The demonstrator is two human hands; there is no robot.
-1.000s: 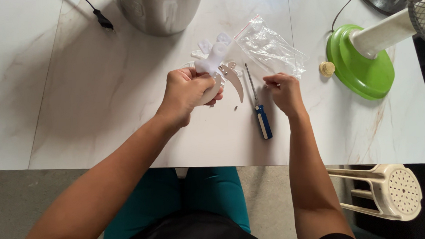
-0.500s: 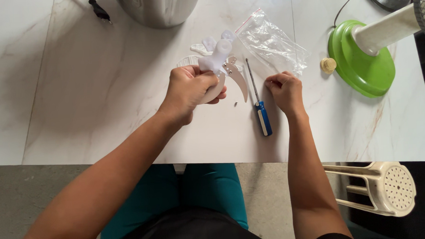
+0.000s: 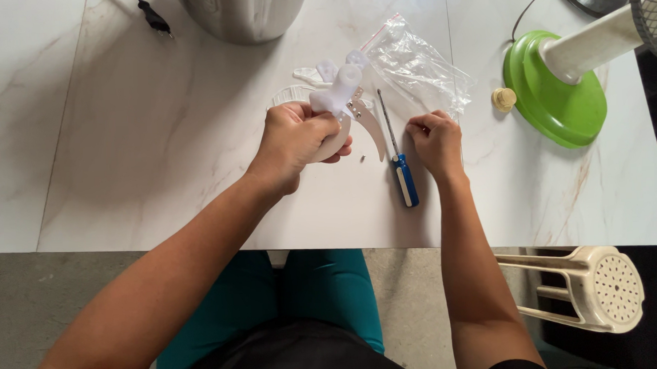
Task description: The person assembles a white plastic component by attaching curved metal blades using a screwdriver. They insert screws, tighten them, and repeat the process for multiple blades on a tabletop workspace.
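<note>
White plastic fills the left hand [image 3: 292,141], whose fingers are wrapped tight around a blade assembly [image 3: 340,108]: a white hub with a stubby post pointing up and away, and a curved metal blade sweeping down to the right of the fist, all held just above the marble table [image 3: 123,141]. The right hand [image 3: 435,141] rests on the table just right of it, fingers curled in toward the palm; whether they pinch anything cannot be told, since the fingertips are tucked out of sight. Between the two hands lies a screwdriver [image 3: 398,156] with a blue handle toward the person and its thin shaft pointing away, and a tiny screw [image 3: 364,159] sits on the table just left of the handle. Beyond the hands lie loose white plastic parts [image 3: 321,72] and a crumpled clear zip bag [image 3: 419,65]. Farther right stand a small cream cap [image 3: 504,98] and the green base of a fan [image 3: 554,89]; a steel pot [image 3: 244,13] stands at the far edge, a black plug [image 3: 154,17] to its left
</note>
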